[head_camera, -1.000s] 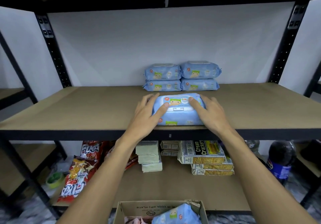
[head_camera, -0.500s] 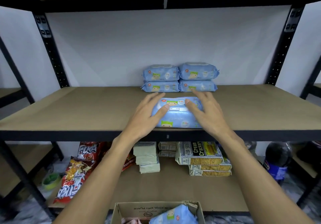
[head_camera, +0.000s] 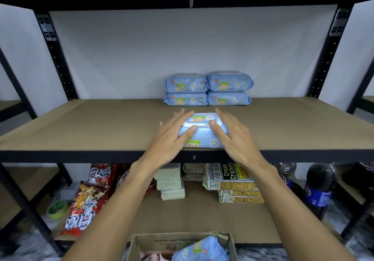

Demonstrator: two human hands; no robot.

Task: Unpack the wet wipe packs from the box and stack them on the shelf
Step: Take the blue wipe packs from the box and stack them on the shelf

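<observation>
I'm pressing L hand (head_camera: 172, 139) & R hand (head_camera: 232, 139) flat, fingers straight, against sides of wipe pack (head_camera: 202, 136) lying at shelf (head_camera: 91, 127) front edge; 4 stacked packs (head_camera: 208, 88) sitting behind.

White wall (head_camera: 182, 44), black metal uprights (head_camera: 55, 54), grey floor (head_camera: 22, 248)

Box (head_camera: 183, 244) was cropped by the bottom edge, only its back wall and flaps in view. Spare pack (head_camera: 199, 249) inside it was cropped too. Pink stuff (head_camera: 150, 256) beside that: couldn't identify. Both long sides of the front pack (head_camera: 199, 134) sat covered by the left hand (head_camera: 172, 139) and right hand (head_camera: 234, 139). Print on the stacked packs (head_camera: 208, 88) was too small to read. Bottles (head_camera: 320, 187) lost their caps behind the shelf edge (head_camera: 81, 156). Floor (head_camera: 20, 248) was blurred.
</observation>
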